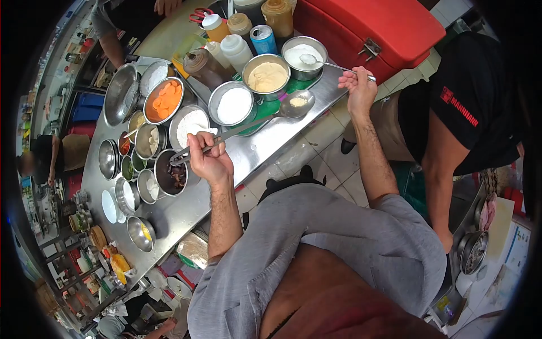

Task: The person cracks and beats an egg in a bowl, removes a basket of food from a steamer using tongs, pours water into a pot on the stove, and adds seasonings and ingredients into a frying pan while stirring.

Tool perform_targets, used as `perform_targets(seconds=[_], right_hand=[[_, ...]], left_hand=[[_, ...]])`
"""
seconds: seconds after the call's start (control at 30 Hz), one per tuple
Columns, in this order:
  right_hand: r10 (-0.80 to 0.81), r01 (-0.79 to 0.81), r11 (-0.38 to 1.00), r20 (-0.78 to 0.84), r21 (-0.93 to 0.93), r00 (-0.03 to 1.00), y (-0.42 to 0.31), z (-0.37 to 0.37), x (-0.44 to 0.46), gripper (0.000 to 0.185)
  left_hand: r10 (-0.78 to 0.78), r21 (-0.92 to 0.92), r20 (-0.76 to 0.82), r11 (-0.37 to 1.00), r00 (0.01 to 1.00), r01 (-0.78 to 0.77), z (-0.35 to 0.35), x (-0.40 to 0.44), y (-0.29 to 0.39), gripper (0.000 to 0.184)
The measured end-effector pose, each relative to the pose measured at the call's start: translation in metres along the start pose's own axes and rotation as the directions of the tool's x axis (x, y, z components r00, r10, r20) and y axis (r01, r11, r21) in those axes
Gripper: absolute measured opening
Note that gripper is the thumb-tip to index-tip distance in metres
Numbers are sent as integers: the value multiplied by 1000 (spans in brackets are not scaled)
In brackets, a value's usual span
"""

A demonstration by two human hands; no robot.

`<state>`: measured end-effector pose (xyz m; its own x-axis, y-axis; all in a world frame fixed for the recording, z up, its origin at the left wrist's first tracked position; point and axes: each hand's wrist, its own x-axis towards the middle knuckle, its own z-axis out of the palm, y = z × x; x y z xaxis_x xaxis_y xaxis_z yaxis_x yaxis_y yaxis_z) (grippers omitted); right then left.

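My left hand (210,161) is closed around the handle of a long metal ladle (297,104). A little pale yellow powder lies in the ladle's bowl, which hangs over the table's edge. In my right hand (359,87) is the handle end of a small metal spoon (333,66). That spoon's tip rests in white powder inside a metal container (305,73). Beside it stands a metal container of beige powder (266,76), then another of white powder (232,105). Under my left hand sits a pot with dark pieces (172,176).
A metal table (186,212) carries many bowls, among them sliced carrots (166,100). Squeeze bottles (236,50) and a blue can (263,39) stand at the back. A red cooler (361,34) is behind. A co-worker in black (471,96) stands close on the right.
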<state>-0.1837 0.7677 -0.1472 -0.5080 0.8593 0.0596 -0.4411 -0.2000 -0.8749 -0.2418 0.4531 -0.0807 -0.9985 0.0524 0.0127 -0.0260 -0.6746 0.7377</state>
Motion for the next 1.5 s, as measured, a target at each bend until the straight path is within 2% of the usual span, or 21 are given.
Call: perform_targets(seconds=[0.1,0.27,0.33,0.37,0.4,0.47,0.6,0.67,0.73,0.8,0.93,1.0,1.03,1.1,1.13,1.2,1.33,1.4,1.5], right_hand=[[32,-34,997,35,76,999,-11,-8,-15,24],[90,-94,995,167,17,982,-26,-20,-56,22],[46,65,964,401,-259,915,-29,-23,-65,22],[-26,184,949,517,-257,856,-30,-23,-64,20],[-32,188,949,517,-253,856,-31,-19,-60,20],[-172,334,892,457,-303,873,-37,-3,-53,18],[-233,403,843,435,-356,870,-4,16,-14,20],[-136,353,814,440,-461,888,11,22,-2,21],[-117,307,849,413,-431,903,18,25,3,22],[-64,185,919,333,-348,941,22,25,5,22],[21,93,935,316,-341,949,22,23,7,27],[46,5,972,209,-235,977,23,25,9,26],[54,-3,971,205,-240,977,23,23,5,26],[105,-95,988,74,-124,992,22,27,10,22],[107,-97,987,72,-126,992,24,26,11,22],[178,-178,984,14,11,984,27,22,14,22],[183,-183,983,-4,22,983,25,17,19,23],[112,-110,993,44,-54,993,20,16,20,23],[93,-88,995,87,-55,992,13,18,20,23]], left_hand=[[0,16,-9,1000,1000,0,1,3,-2,31],[19,-11,32,1000,999,-19,2,8,-2,31],[24,0,33,1000,999,-24,0,9,-3,30],[26,11,38,1000,999,-27,1,10,-3,30],[30,11,43,999,999,-30,2,10,-4,30],[38,35,17,999,999,-39,5,7,-4,30],[30,44,33,999,999,-31,3,3,-4,29],[29,52,37,998,999,-31,4,1,-3,28],[26,54,14,998,1000,-26,1,0,-3,29],[34,56,10,998,999,-35,-1,-1,-2,30],[45,65,-34,997,998,-42,2,-4,-4,31],[47,59,-29,997,998,-46,5,0,-5,31],[39,63,-32,997,999,-37,4,-3,-5,31],[44,51,-21,998,999,-43,4,0,-6,31],[42,43,-15,998,999,-42,4,0,-7,31],[50,43,-19,998,999,-49,8,2,-9,31],[46,32,-27,998,999,-45,9,4,-12,30],[48,32,-23,998,999,-48,9,4,-12,31],[51,35,-25,998,998,-50,10,4,-14,31]])
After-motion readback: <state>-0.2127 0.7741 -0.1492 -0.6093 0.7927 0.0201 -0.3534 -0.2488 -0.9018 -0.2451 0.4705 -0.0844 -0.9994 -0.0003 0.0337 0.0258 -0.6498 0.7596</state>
